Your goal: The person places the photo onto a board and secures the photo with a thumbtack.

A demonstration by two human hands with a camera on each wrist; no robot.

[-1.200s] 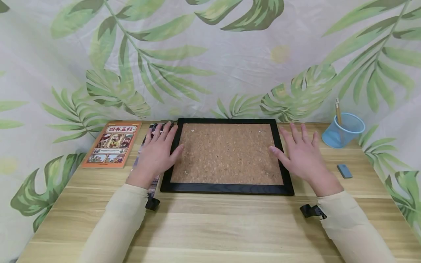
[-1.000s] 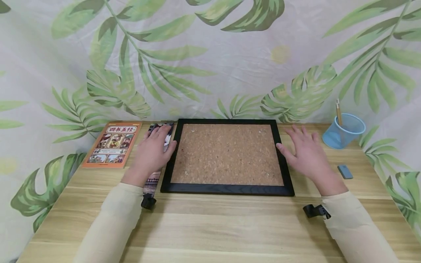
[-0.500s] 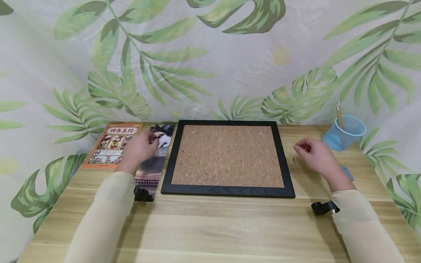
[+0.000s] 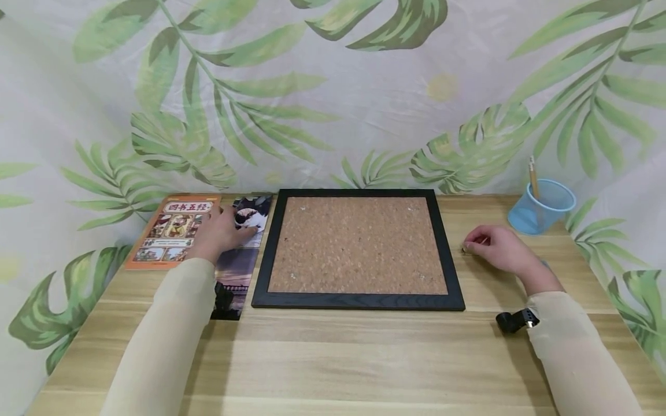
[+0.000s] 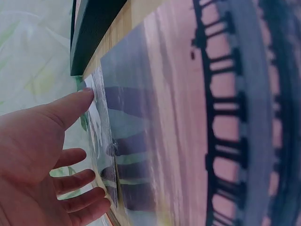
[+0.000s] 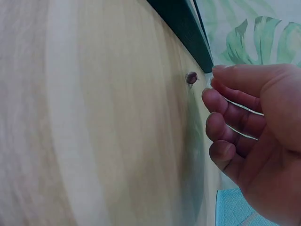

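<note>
A black-framed cork board point(image 4: 359, 242) lies flat at the middle back of the table. My left hand point(image 4: 217, 232), fingers spread and loosely bent, hovers over the photo prints between an orange comic book point(image 4: 177, 231) and the board. One print point(image 5: 174, 113) shows a pier against a purple-pink sky; behind it lies a dark print point(image 4: 255, 216) with a white shape. To the board's right, my right hand point(image 4: 496, 248) has thumb and forefinger tips close together beside a small round-headed thumbtack point(image 6: 191, 78). In the right wrist view the tack sits on the wood, just apart from the fingertips.
A blue mesh pencil cup point(image 4: 541, 208) with a pencil point(image 4: 533, 179) stands at the back right. Mostly behind my right wrist is a blue-grey block point(image 4: 545, 264). A leaf-patterned cloth point(image 4: 333, 104) hangs along the table's back edge.
Both hands have left the board's sides. The left moved left over the prints and comic book; the right moved right and nearer me, its fingers bending in toward the thumbtack.
</note>
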